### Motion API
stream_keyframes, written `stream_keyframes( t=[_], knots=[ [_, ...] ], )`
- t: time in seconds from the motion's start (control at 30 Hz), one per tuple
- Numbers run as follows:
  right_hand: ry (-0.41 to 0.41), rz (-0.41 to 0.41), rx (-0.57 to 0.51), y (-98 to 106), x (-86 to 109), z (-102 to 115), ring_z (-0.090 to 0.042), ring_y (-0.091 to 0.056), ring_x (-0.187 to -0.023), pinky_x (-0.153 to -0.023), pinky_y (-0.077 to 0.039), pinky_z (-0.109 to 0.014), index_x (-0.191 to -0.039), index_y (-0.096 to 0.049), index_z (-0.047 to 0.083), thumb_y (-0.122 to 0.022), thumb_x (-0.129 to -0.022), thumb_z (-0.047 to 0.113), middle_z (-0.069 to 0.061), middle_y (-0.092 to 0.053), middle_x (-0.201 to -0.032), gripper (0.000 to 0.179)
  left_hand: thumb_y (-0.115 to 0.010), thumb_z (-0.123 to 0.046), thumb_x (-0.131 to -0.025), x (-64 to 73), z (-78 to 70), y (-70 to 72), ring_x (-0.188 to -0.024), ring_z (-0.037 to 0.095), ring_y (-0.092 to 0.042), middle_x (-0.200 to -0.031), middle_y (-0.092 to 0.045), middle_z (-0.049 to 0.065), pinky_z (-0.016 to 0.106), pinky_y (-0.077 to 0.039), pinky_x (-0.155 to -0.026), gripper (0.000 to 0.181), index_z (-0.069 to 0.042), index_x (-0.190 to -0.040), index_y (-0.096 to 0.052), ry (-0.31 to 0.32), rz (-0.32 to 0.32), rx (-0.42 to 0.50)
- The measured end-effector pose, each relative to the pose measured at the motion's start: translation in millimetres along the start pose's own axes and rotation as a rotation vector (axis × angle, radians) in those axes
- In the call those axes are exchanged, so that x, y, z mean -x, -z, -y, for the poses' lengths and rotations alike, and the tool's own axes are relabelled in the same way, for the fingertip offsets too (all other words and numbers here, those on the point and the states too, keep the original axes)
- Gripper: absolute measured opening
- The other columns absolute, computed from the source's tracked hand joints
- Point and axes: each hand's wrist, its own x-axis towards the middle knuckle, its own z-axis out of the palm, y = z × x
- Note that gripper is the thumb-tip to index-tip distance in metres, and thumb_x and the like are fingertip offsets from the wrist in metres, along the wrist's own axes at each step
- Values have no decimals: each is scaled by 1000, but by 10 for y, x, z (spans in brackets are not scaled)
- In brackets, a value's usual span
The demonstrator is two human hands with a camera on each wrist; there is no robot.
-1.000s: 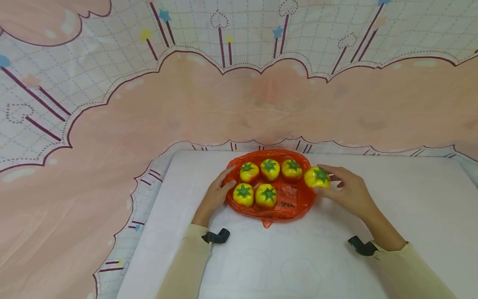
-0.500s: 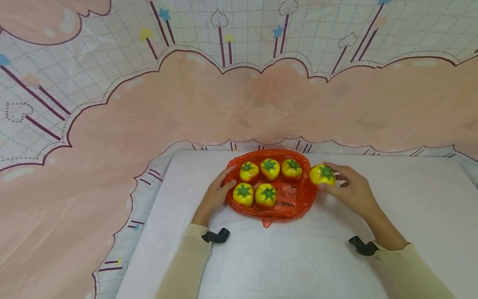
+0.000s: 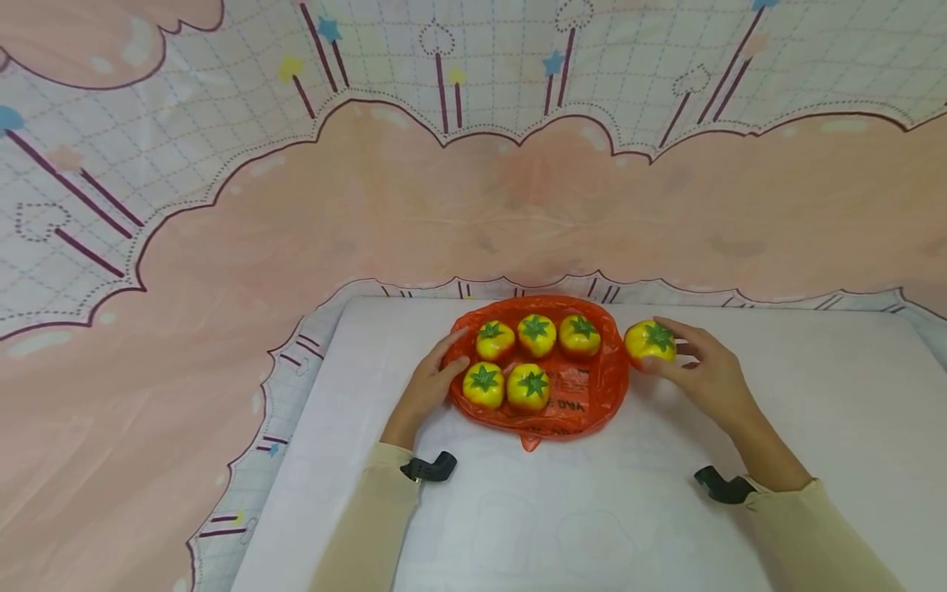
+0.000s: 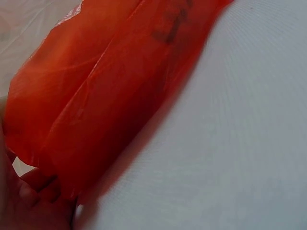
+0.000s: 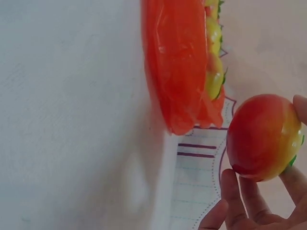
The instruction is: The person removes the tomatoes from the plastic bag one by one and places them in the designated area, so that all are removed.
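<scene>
In the head view a red plastic bag point(image 3: 573, 423), its rim spread in a wide oval, stands on the white table. Several tomato-like fruits point(image 3: 528, 388), shiny yellow and red with green star-shaped tops, sit inside in two rows. The person's left hand point(image 3: 423, 388) holds the bag's left side, thumb at the rim; folds of the bag partly hide its fingers in the left wrist view. Just outside the right rim, the right hand point(image 3: 706, 370) grips one more such fruit point(image 5: 264, 136) between thumb and fingers. That fruit's underside shows deep red in the right wrist view.
The white table point(image 3: 555, 510) extends in front of the bag and to both sides. Behind its far edge hangs a pink and white patterned cloth point(image 3: 473, 210). Dark wrist cameras point(image 3: 725, 485) are strapped at both sleeves.
The right hand has moved to the right with its fruit, from overlapping the bag's right rim to just beyond it. The left hand and the bag stay in place.
</scene>
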Motion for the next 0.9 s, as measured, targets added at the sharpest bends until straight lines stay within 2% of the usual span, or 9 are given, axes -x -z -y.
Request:
stream_keyframes(
  t=[0.2, 0.43, 0.7, 0.9],
  knots=[
    [-83, 27, -53, 24, -36, -24, -48, -42, -135, -95, -54, -65, -158, -39, 29, -70, -91, 54, -20, -39, -159, 78, -57, -37, -103, -16, 8, -2, -156, 28, -27, -166, -34, -2, 59, -24, -125, 49, -43, -151, -46, -39, 2, 11],
    [-105, 33, -66, 58, -86, -77, -48, -40, -137, -95, -55, -63, -159, -38, 27, -70, -91, 54, -20, -38, -159, 79, -57, -36, -103, -22, 22, 4, -155, 28, -29, -165, -36, -3, 59, -26, -124, 49, -45, -150, -46, -37, 2, 1],
    [-193, 56, -155, 65, -157, -125, -46, -37, -141, -103, -52, -60, -161, -33, 27, -72, -92, 50, -18, -31, -165, 83, -57, -39, -103, -6, 1, 4, -155, 27, -29, -165, -35, -4, 59, -26, -124, 49, -46, -150, -46, -38, 4, -1],
    [-226, 65, -179, 75, -190, -175, -47, -36, -141, -105, -49, -60, -162, -31, 27, -72, -92, 50, -18, -27, -166, 84, -57, -39, -103, -2, 2, 4, -155, 27, -29, -166, -35, -4, 59, -27, -124, 49, -46, -150, -45, -32, 5, -6]
  ],
)
